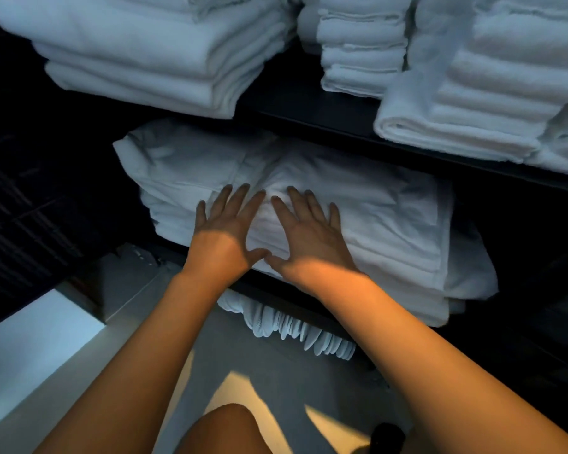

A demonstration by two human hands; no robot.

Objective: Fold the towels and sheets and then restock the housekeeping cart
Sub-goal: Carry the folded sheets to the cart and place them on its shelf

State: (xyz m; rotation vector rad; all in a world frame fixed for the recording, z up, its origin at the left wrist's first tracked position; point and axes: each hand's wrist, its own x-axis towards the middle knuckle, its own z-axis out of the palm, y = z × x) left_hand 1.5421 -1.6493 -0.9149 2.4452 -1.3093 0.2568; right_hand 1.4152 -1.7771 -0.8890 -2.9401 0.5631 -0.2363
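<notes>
A stack of folded white sheets (309,204), smooth but lightly creased on top, is seen lying on the middle shelf (309,291) of a dark housekeeping cart. The left hand (225,221) and right hand (305,224) are pressed flat on it, fingers straight and spread, thumbs nearly touching, nothing gripped. The stack's right corner is draped over the shelf edge. Folded towels (151,54) are stacked close above, leaving little headroom.
</notes>
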